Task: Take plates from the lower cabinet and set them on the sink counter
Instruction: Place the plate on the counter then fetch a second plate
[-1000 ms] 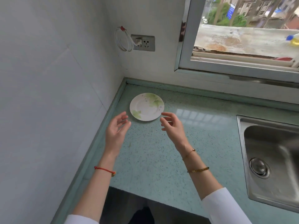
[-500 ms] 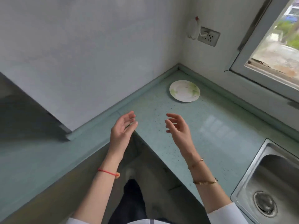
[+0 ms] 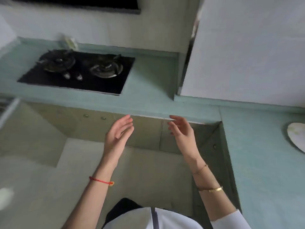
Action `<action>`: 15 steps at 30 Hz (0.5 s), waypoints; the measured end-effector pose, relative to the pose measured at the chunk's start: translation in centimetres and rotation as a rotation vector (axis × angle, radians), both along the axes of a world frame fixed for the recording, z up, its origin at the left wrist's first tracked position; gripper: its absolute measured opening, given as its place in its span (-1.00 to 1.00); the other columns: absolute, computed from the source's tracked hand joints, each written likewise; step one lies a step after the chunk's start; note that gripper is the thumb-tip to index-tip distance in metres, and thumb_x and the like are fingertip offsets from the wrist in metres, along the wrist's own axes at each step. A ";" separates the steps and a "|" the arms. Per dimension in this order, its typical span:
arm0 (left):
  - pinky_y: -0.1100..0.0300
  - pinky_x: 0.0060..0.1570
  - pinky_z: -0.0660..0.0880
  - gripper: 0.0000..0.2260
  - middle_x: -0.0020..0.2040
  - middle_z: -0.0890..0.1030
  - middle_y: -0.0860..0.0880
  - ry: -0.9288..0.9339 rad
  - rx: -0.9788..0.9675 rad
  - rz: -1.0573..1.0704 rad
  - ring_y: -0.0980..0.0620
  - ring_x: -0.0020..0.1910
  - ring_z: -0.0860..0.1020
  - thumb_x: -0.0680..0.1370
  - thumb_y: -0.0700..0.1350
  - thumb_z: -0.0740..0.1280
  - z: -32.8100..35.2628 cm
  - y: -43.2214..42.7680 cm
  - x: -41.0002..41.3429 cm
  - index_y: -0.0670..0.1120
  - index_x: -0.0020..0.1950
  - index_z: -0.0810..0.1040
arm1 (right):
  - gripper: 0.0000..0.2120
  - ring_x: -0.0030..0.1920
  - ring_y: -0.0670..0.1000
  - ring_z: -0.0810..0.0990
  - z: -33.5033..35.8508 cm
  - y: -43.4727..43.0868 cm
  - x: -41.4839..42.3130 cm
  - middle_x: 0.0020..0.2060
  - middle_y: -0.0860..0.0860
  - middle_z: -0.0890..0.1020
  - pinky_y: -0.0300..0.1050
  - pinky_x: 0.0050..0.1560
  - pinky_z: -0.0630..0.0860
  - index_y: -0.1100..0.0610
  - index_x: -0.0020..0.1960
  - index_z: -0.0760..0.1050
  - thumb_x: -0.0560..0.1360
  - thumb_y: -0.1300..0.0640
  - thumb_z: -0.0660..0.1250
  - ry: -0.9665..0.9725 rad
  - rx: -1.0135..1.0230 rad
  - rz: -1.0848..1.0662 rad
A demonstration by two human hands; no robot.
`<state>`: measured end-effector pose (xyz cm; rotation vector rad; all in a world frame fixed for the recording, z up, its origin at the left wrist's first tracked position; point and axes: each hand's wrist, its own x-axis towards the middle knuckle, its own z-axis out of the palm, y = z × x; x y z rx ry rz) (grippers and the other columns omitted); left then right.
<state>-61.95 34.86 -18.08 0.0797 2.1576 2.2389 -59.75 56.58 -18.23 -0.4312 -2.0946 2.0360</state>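
A white plate with green leaf print lies on the pale green sink counter at the far right edge of the view, partly cut off. My left hand and my right hand are both raised in front of me, palms facing each other, fingers apart and holding nothing. They hover in front of the beige lower cabinet doors under the counter edge. The doors look closed, and no plates inside are visible.
A black two-burner gas hob is set into the green counter at upper left. A white tiled wall block stands at upper right. The beige floor lies below, and a cabinet panel edge shows at far left.
The view has swung left, away from the sink and window to the hob side. The plate has slid to the right edge of the view. Both hands stay open and empty.
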 end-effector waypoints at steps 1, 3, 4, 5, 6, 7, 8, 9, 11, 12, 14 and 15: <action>0.39 0.14 0.49 -0.65 0.24 0.64 0.01 0.001 0.004 0.058 0.13 0.25 0.59 0.56 -0.19 0.40 0.1 -2.6 0.9 -0.02 0.34 0.55 | -0.84 -0.07 -0.05 0.59 0.1 -2.4 -0.4 -0.07 0.00 0.63 -0.22 -0.10 0.59 0.01 0.13 0.57 0.57 0.16 0.32 -0.004 -0.003 0.061; 0.38 0.15 0.49 -0.65 0.24 0.65 0.02 0.008 0.006 0.164 0.13 0.25 0.59 0.54 -0.16 0.42 0.3 -7.1 2.8 0.02 0.32 0.57 | -0.82 -0.08 -0.02 0.59 0.2 -6.8 -0.9 -0.05 0.03 0.62 -0.12 -0.06 0.61 0.06 0.15 0.55 0.57 0.18 0.30 -0.013 -0.001 0.164; 0.38 0.15 0.49 -0.65 0.23 0.65 0.01 0.013 0.006 0.227 0.13 0.25 0.59 0.53 -0.14 0.42 0.4 -9.8 3.9 0.03 0.31 0.57 | -0.82 -0.09 -0.01 0.59 0.2 -9.6 -1.1 -0.05 0.04 0.61 -0.06 -0.03 0.61 0.08 0.16 0.55 0.58 0.18 0.30 -0.015 0.003 0.221; 0.39 0.14 0.49 -0.66 0.22 0.66 0.01 0.011 0.004 0.283 0.12 0.24 0.60 0.52 -0.14 0.42 0.4 -12.3 4.9 0.03 0.30 0.58 | -0.82 -0.10 0.00 0.58 0.3 -12.2 -1.1 -0.05 0.06 0.61 -0.01 -0.01 0.60 0.09 0.16 0.55 0.58 0.19 0.29 -0.016 0.009 0.269; 0.39 0.13 0.49 -0.67 0.21 0.66 0.00 0.008 0.001 0.333 0.12 0.23 0.61 0.53 -0.15 0.43 0.5 -14.8 6.0 0.02 0.29 0.59 | -0.82 -0.11 0.00 0.58 0.3 -14.9 -1.1 -0.05 0.06 0.61 0.00 -0.01 0.60 0.10 0.16 0.54 0.58 0.20 0.29 -0.014 0.012 0.313; 0.39 0.12 0.49 -0.67 0.20 0.67 -0.02 0.005 -0.005 0.379 0.11 0.22 0.61 0.53 -0.18 0.43 0.6 -17.2 7.1 0.01 0.29 0.59 | -0.82 -0.10 0.00 0.58 0.4 -17.7 -0.9 -0.06 0.06 0.61 -0.02 -0.02 0.60 0.10 0.16 0.54 0.58 0.20 0.29 -0.012 0.011 0.353; 0.39 0.12 0.49 -0.68 0.19 0.67 -0.04 0.000 -0.010 0.422 0.10 0.21 0.62 0.54 -0.21 0.42 0.6 -19.6 8.2 -0.02 0.29 0.59 | -0.82 -0.09 0.01 0.59 0.4 -20.4 -0.6 -0.07 0.05 0.60 -0.06 -0.04 0.61 0.10 0.17 0.54 0.57 0.20 0.30 -0.014 0.006 0.389; 0.38 0.13 0.50 -0.68 0.19 0.67 -0.07 -0.004 -0.016 0.460 0.08 0.21 0.63 0.54 -0.25 0.41 0.6 -21.8 9.3 -0.07 0.30 0.58 | -0.81 -0.08 0.01 0.59 0.4 -22.9 -0.2 -0.07 0.04 0.60 -0.12 -0.08 0.62 0.10 0.17 0.54 0.57 0.20 0.30 -0.018 -0.005 0.419; 0.33 0.18 0.50 -0.67 0.18 0.66 -0.12 -0.004 -0.032 0.531 0.06 0.19 0.64 0.55 -0.31 0.39 0.8 -25.9 11.6 -0.14 0.30 0.56 | -0.81 -0.07 0.00 0.60 0.3 -27.7 0.6 -0.08 0.04 0.60 -0.22 -0.13 0.59 0.10 0.18 0.54 0.57 0.20 0.31 -0.017 -0.027 0.480; 0.28 0.22 0.51 -0.67 0.17 0.66 -0.13 -0.006 -0.029 0.563 0.04 0.18 0.64 0.54 -0.33 0.38 0.8 -27.8 12.6 -0.15 0.29 0.56 | -0.80 -0.08 0.00 0.60 0.3 -29.9 1.0 -0.08 0.04 0.60 -0.23 -0.15 0.58 0.11 0.18 0.54 0.57 0.21 0.30 -0.017 -0.029 0.509; 0.16 0.30 0.48 -0.67 0.16 0.66 -0.16 -0.027 -0.001 0.629 0.01 0.16 0.64 0.53 -0.35 0.37 1.0 -31.2 14.6 -0.15 0.28 0.55 | -0.80 -0.10 -0.01 0.59 0.3 -34.1 2.0 -0.08 0.05 0.60 -0.21 -0.14 0.57 0.12 0.18 0.53 0.57 0.23 0.30 -0.022 -0.036 0.563; 0.10 0.34 0.46 -0.67 0.16 0.65 -0.18 -0.036 0.014 0.662 -0.01 0.17 0.63 0.53 -0.35 0.38 1.1 -32.7 15.6 -0.16 0.28 0.55 | -0.80 -0.11 -0.01 0.59 0.3 -36.0 2.5 -0.08 0.06 0.60 -0.19 -0.13 0.57 0.13 0.18 0.53 0.56 0.24 0.29 -0.024 -0.042 0.585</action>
